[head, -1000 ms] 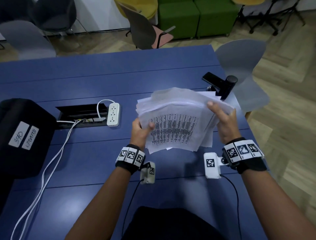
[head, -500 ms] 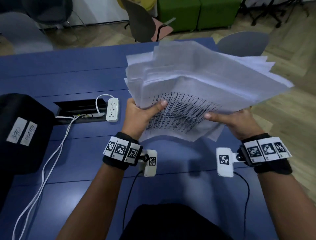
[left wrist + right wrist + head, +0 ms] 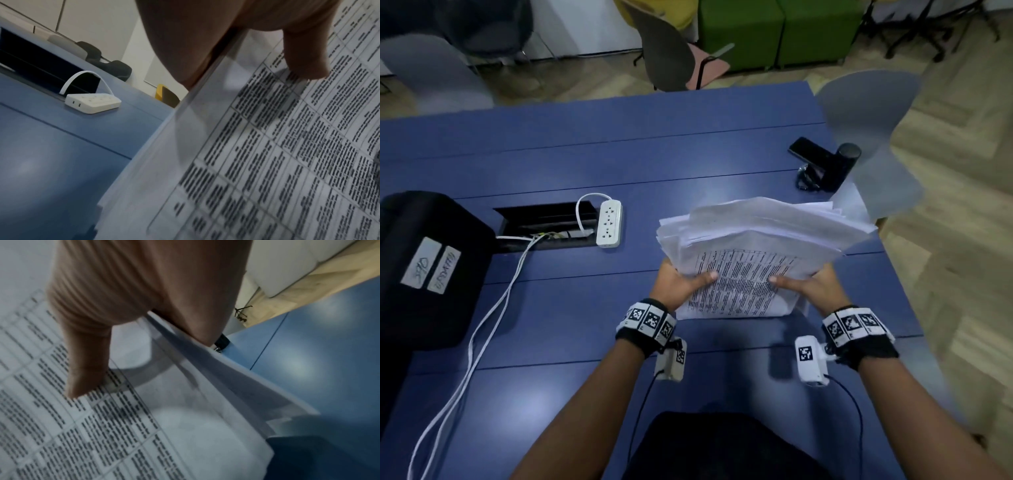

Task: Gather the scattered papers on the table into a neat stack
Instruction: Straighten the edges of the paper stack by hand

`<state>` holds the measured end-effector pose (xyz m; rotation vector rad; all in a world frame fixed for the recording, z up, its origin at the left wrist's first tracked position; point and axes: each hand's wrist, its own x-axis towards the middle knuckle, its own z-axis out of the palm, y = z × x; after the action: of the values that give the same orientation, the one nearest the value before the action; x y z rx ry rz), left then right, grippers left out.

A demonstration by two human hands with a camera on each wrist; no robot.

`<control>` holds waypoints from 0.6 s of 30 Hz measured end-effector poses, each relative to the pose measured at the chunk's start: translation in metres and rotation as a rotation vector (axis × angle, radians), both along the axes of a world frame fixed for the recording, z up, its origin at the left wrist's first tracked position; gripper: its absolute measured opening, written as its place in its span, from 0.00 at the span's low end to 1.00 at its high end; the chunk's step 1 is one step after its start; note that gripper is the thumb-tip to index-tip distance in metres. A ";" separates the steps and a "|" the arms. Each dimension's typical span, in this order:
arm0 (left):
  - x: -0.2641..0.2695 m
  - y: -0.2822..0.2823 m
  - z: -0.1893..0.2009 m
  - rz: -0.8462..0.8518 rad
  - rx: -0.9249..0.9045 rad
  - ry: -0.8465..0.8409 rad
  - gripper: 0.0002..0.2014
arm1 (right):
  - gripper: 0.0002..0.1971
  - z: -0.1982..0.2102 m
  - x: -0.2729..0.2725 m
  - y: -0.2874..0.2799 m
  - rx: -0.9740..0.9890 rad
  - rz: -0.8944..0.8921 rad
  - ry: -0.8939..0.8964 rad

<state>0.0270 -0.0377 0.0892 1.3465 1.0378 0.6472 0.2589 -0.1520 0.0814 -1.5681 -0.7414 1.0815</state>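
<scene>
Half a second ago the papers (image 3: 750,253) were lifted high toward the camera, filling the upper middle of the frame; now they have come back down and sit lower, in the centre-right of the head view, with their near edge at or just above the desk (image 3: 551,342) (contact itself is hard to make out). That drop reads as a tap to square the edges, so the gathering seems done and the neatening is under way; the far edges in the upper right of the bundle remain fanned and uneven. The left hand (image 3: 681,284) has its grip closed on the left side, thumb on the printed top sheet and fingers hidden beneath; the right hand (image 3: 808,286) pinches the right side the same way. The bundle tilts, its near edge low and its far edge raised, the long axis running from the lower centre of the frame toward the upper right, printed table facing up.
</scene>
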 end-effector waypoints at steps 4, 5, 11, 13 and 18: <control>0.000 0.006 0.005 0.002 0.010 -0.036 0.25 | 0.33 0.010 -0.007 0.001 -0.001 0.014 -0.015; 0.002 0.006 0.012 0.012 0.036 -0.066 0.23 | 0.31 0.015 -0.008 0.003 0.001 0.003 -0.010; 0.017 0.017 0.068 0.190 0.264 -0.181 0.16 | 0.24 0.068 -0.016 0.027 0.230 -0.171 -0.126; 0.020 0.017 0.086 0.231 0.398 -0.230 0.12 | 0.19 0.094 -0.023 0.032 0.354 -0.228 -0.200; 0.035 0.004 0.112 0.300 0.637 -0.173 0.10 | 0.16 0.119 -0.045 0.042 0.583 -0.330 -0.189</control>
<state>0.0617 -0.0337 0.2009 1.6474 0.9334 1.3793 0.2135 -0.1097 0.2007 -1.2331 -0.8003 0.4214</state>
